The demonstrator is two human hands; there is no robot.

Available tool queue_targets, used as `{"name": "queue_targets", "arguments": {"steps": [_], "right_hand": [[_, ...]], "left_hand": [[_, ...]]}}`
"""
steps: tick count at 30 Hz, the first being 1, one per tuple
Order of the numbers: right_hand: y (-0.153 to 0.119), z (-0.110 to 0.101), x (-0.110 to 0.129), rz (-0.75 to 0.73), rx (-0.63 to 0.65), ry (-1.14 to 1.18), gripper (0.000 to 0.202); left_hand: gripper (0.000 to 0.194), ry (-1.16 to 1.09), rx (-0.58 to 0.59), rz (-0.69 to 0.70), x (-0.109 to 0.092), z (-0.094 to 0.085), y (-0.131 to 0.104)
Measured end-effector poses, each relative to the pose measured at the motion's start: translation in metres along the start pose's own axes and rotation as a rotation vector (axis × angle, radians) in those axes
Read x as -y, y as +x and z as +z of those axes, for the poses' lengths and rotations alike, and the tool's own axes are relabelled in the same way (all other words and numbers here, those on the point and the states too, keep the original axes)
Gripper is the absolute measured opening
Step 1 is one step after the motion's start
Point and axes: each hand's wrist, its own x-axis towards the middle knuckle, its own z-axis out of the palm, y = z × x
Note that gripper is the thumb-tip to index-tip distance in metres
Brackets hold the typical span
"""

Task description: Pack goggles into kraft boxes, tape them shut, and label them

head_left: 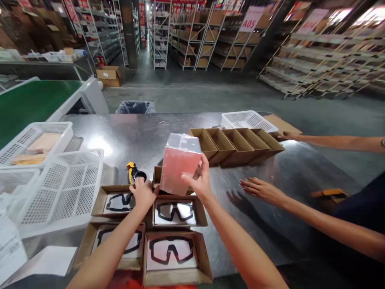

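Note:
My right hand (200,180) grips a shrink-wrapped pink box (180,164), tilted above a brown cardboard box (157,176) that it mostly hides. My left hand (142,196) is low over the boxes with fingers spread, its thumb by the wall of that cardboard box. Its fingertips come close to a yellow and black handheld device (132,170), perhaps a scanner. Below my hands, several open cardboard boxes show pictures of black-framed glasses on white, among them a front box (171,251) and one behind it (174,212). My left forearm partly covers the left ones.
Several open cardboard boxes (237,146) stand in a row at the table's back right, before a white basket (249,119). Another person's hand (261,190) reaches in from the right, the other hand beside the row. White baskets (66,186) and a green conveyor (39,96) are left.

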Motion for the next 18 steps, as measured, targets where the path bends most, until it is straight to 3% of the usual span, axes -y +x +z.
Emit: {"name": "queue_targets", "arguments": {"steps": [3, 7, 10, 15, 18], "right_hand": [[0.009, -0.001, -0.031, -0.046, 0.159, -0.254, 0.093], [0.017, -0.004, -0.053, -0.126, 0.24, -0.463, 0.087], [0.022, -0.014, -0.051, -0.18, 0.326, -0.578, 0.084], [0.025, -0.038, -0.036, -0.288, 0.791, -0.919, 0.067], [0.027, -0.035, -0.035, -0.269, 0.963, -1.089, 0.072]], "left_hand": [[0.034, 0.05, -0.046, 0.051, -0.007, 0.003, 0.009], [0.036, 0.034, 0.102, 0.057, -0.003, 0.004, 0.028], [0.028, 0.021, 0.173, 0.126, 0.007, 0.003, 0.038], [0.026, 0.034, 0.215, 0.127, 0.022, -0.001, 0.035], [0.024, 0.041, 0.218, 0.115, 0.022, -0.002, 0.031]]}}
